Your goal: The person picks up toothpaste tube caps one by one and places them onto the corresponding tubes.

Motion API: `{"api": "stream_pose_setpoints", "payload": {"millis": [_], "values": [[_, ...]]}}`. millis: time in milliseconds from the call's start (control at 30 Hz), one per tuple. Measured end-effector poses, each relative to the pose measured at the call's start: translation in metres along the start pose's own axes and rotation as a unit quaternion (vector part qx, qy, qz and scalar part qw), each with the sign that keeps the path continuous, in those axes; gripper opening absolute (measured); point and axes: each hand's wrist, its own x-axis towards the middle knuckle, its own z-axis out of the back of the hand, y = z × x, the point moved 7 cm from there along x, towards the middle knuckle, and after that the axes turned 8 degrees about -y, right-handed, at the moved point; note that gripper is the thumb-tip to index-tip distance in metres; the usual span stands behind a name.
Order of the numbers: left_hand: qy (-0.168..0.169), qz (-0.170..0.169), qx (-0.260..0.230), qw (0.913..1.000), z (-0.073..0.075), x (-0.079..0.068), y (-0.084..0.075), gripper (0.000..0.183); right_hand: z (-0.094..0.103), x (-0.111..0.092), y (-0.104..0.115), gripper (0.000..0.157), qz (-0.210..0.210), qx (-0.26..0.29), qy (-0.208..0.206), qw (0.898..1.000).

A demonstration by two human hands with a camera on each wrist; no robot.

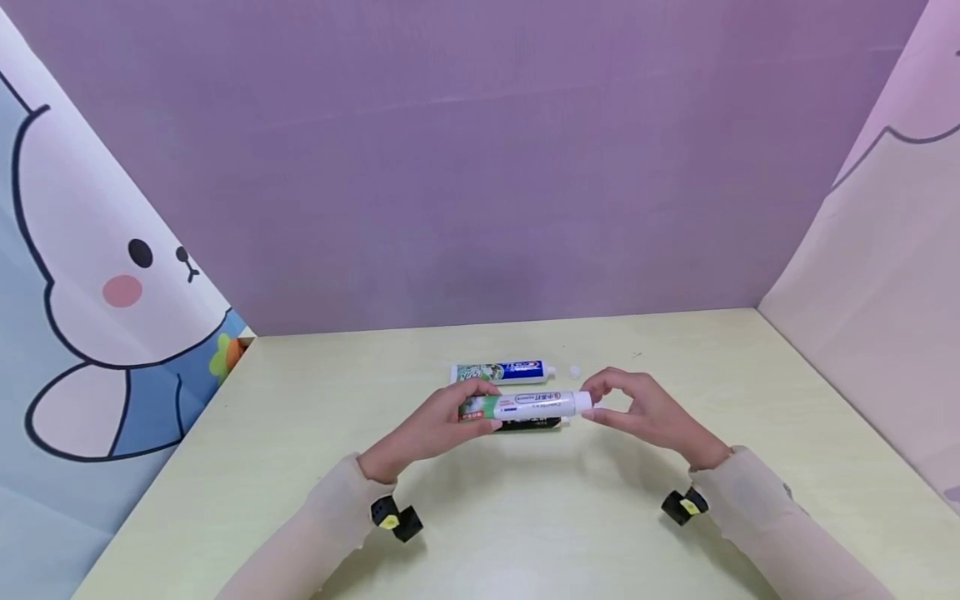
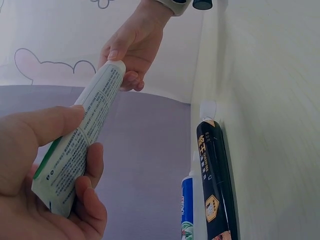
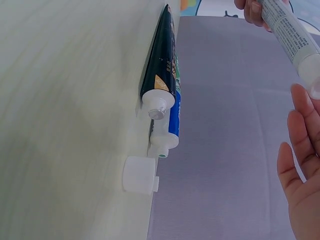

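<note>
A white and green toothpaste tube [image 1: 534,406] is held level above the table between both hands. My left hand [image 1: 438,423] grips its flat green end, thumb on one side and fingers curled on the other, as the left wrist view shows. At the other end, the thumb and fingers of my right hand [image 1: 643,408] pinch the tube's white cap [image 1: 582,402]. Below and behind lie a black toothpaste tube [image 2: 215,175], partly covered by the held tube in the head view, and a blue and green toothpaste tube [image 1: 510,372]. Both show bare nozzles in the right wrist view.
A loose white cap [image 3: 140,175] sits on the pale table [image 1: 315,392] to the right of the lying tubes. A purple panel [image 1: 480,183] rises behind the table, with printed cloths [image 1: 105,275] along the sides.
</note>
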Motion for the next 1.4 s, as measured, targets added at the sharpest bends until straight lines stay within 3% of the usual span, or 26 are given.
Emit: {"api": "stream_pose_setpoints", "payload": {"millis": [300, 733, 1400], "values": [[-0.001, -0.003, 0.004, 1.0000, -0.001, 0.000, 0.000, 0.035, 0.000, -0.002, 0.000, 0.022, -0.006, 0.025, 0.006, 1.000], [-0.007, -0.002, 0.017, 0.9998, -0.001, -0.003, -0.002, 0.036, -0.003, -0.002, 0.001, 0.020, 0.003, 0.020, 0.016, 1.000], [-0.009, 0.002, -0.001, 1.0000, -0.007, -0.004, 0.002, 0.033, -0.006, -0.006, -0.011, 0.019, -0.041, 0.017, 0.042, 0.998]]}}
